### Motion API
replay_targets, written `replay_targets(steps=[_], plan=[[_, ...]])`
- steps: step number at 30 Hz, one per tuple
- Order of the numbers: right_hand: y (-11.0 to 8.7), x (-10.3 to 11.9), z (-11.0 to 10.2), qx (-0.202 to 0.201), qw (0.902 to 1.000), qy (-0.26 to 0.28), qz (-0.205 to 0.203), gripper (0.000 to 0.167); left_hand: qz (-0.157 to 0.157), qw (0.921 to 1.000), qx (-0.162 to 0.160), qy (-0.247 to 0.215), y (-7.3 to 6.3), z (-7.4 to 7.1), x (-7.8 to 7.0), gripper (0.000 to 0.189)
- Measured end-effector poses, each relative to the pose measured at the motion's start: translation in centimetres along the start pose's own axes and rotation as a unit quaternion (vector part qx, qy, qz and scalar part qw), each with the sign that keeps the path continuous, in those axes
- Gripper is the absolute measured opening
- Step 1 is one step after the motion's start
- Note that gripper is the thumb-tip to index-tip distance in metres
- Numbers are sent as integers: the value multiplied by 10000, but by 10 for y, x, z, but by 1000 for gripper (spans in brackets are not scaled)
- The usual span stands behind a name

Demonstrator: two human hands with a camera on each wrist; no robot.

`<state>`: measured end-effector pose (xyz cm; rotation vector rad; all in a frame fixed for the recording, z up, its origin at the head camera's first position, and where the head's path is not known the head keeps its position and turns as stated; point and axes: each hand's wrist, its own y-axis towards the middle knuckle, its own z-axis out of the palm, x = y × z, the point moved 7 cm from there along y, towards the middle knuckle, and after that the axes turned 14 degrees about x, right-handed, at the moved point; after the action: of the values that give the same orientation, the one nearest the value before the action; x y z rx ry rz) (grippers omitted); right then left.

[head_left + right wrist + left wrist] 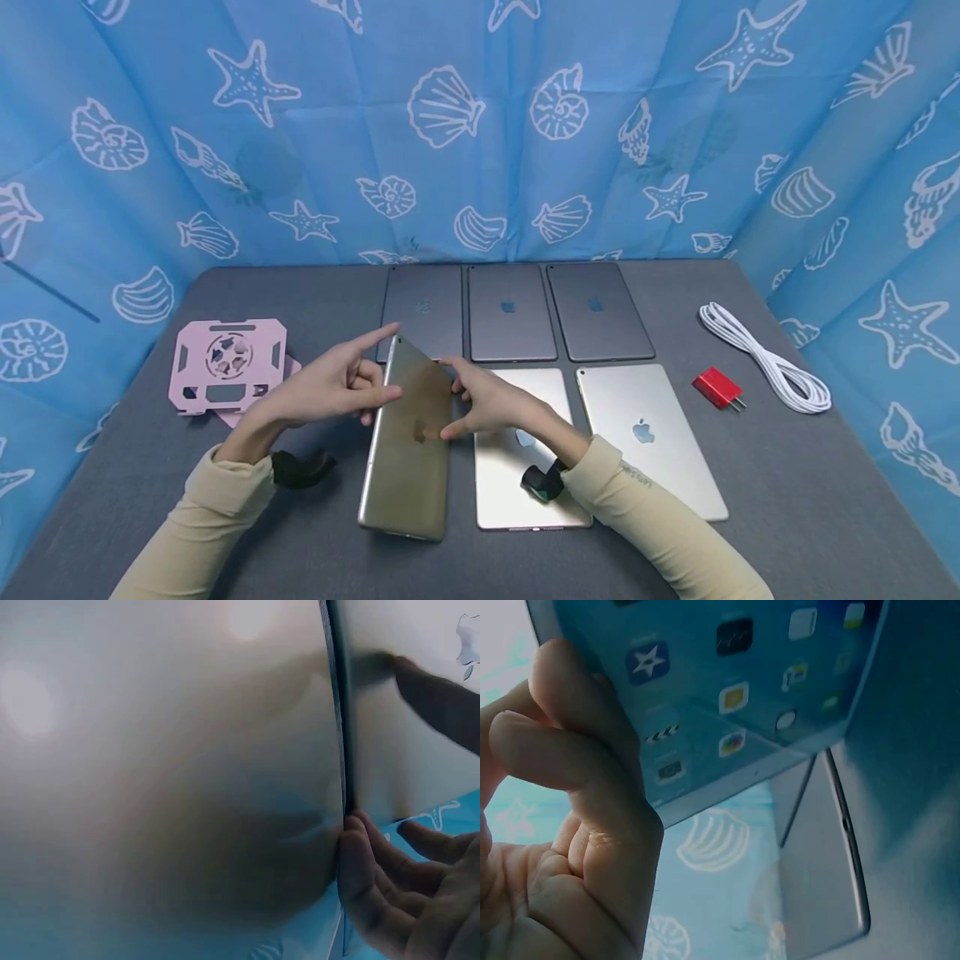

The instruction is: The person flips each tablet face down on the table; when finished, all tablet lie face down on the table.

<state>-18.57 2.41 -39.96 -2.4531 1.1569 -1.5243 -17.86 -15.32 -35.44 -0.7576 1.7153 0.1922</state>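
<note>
A tablet [408, 467] with a fruit logo on its back is tilted up in front of me, its left long edge raised. My left hand [330, 383] grips that edge, thumb over the back and index finger by the top corner. In the left wrist view, its curled fingers overlap the lit screen [731, 697], which shows app icons. At the opposite long edge, my right hand [491, 400] touches the tablet with loosely bent fingertips [356, 847], its thumb spread apart. Two silver tablets, one [495, 492] under the right forearm and another [645, 400] beside it, lie back up.
Behind is a row of grey tablets [423, 292], [510, 333], [600, 333], backs up. Pink plates with cutouts [198, 350] lie at left. On the right are a red plug adapter [718, 387] and a coiled white cable [765, 362]. A blue patterned curtain [510, 183] borders the grey table [780, 500].
</note>
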Motion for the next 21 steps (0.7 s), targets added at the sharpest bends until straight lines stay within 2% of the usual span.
replay_targets(steps=[9, 13, 21], plan=[[4, 1, 3, -139, 9991, -368, 176, 96, -128, 9999, 111, 6, -12, -9, 15, 95], [4, 1, 4, -192, 9978, -574, 282, 95, -256, 9993, 193, 196, -15, -11, 22, 96], [4, -2, 3, -316, 9950, -757, 567, 94, -460, 9979, 297, 338, -16, -13, 45, 97]])
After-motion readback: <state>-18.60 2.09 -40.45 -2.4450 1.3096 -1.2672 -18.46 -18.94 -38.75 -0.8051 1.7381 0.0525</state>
